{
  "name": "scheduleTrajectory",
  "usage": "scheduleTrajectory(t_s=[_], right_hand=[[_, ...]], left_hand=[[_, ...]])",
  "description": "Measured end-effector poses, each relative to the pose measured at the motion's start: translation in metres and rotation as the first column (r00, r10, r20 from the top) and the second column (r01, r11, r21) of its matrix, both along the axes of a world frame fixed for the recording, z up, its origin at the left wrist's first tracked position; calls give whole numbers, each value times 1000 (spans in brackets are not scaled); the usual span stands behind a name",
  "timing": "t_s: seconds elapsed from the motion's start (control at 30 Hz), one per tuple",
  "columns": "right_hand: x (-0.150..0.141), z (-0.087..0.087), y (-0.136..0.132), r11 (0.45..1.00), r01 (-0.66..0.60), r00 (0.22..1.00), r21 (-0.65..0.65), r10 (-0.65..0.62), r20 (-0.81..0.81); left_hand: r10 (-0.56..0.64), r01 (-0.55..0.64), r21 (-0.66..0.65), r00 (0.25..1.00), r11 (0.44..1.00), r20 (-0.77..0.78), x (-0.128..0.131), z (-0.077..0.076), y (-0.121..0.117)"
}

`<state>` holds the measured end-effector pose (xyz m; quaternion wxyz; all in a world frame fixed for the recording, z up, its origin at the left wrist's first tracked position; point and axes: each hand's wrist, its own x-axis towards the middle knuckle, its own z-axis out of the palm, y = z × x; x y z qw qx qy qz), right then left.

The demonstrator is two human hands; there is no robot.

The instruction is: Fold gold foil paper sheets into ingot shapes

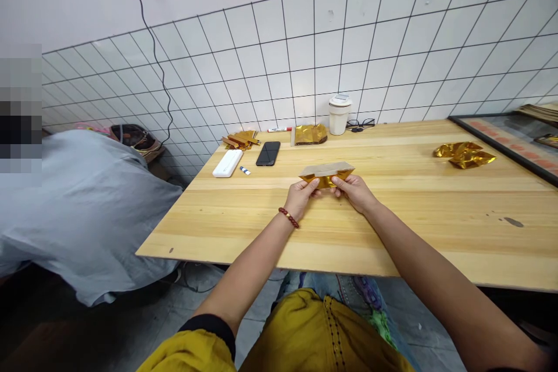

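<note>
A sheet of gold foil paper (328, 172), partly folded, is held between my two hands above the middle of the table. Its dull beige side faces up at the far edge, while shiny gold shows at the ends and near my thumbs. My left hand (301, 195) pinches its near left part, thumb on top; a red bead bracelet circles that wrist. On the near right part, my right hand (354, 190) grips with its thumb pressed on the foil. The fingers beneath are mostly hidden.
On the wooden table (244, 221) lie gold strips (242, 139), a white box (228, 163), a phone (268, 153), a glue stick (244, 170), a marker (279, 129), stacked foil (310, 134), a cup (339, 116), glasses (361, 124) and folded gold pieces (465, 154). A person (87, 203) is at left.
</note>
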<state>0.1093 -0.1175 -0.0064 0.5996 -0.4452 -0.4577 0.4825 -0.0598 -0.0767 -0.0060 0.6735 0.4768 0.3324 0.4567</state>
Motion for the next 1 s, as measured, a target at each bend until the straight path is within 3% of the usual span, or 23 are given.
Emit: scheduleTrajectory(t_s=[0.1,0.27,0.47,0.7,1.0], right_hand=[[0,-1,0,999,-32,999,-6,32,13],[-2,0,-1,999,-49,999,1,49,18],[-1,4,-4,998,-62,997,5,62,-45],[0,9,-5,997,-73,989,-21,70,-130],[-2,5,-2,999,-11,1000,-30,10,-15]], left_hand=[[22,-22,9,1000,1000,14,0,-1,1],[-75,76,19,997,997,-29,0,1,-2],[85,-83,-41,995,996,45,-1,4,-1],[152,-134,-134,979,982,136,-3,7,1],[1,-1,-36,1000,999,2,-1,5,-4]])
